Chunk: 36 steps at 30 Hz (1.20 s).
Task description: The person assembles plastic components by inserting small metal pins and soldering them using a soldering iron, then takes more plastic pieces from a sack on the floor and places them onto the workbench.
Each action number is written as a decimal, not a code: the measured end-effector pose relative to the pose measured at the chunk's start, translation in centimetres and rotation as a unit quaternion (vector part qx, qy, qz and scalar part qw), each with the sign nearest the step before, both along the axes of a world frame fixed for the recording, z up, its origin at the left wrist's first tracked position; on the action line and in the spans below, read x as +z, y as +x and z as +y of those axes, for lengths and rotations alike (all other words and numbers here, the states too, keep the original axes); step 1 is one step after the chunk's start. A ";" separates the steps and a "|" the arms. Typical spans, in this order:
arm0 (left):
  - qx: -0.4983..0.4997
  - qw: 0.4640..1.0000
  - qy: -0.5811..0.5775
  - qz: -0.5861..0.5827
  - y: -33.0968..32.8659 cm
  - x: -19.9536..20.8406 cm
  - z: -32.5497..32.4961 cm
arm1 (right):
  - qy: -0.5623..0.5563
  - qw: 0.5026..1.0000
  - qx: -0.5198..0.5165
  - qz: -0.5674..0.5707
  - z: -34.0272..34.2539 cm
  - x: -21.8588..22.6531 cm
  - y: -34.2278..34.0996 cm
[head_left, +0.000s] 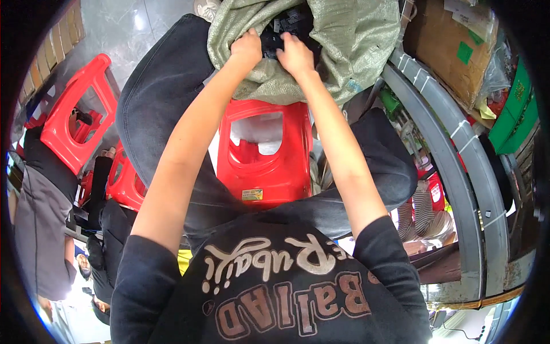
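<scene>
A pale green woven sack [358, 49] stands with its mouth gaping between my knees. Inside the opening lie small black parts [293, 24], too dark and crowded to tell their kind. My left hand [246, 47] is closed on the left side of the sack's rim, fingers curled over the fabric. At the near right of the mouth, my right hand [297, 56] reaches in with bent fingers closed by the black parts. Whatever it holds is hidden.
A red plastic stool [235, 180] stands between my legs, below the sack. Another red stool [60, 143] and several people are at left. On the right are a grey metal frame [458, 129], a cardboard box [438, 54] and a green crate [518, 123].
</scene>
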<state>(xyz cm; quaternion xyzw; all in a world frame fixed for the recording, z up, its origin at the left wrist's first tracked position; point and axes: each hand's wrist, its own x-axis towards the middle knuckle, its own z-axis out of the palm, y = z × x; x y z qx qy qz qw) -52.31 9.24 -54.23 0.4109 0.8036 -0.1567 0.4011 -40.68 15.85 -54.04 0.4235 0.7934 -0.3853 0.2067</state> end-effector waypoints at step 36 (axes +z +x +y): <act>-0.322 0.931 0.171 -0.003 3.1 -2.2 -1.2 | -0.069 0.959 -0.262 -0.077 3.5 -3.3 7.0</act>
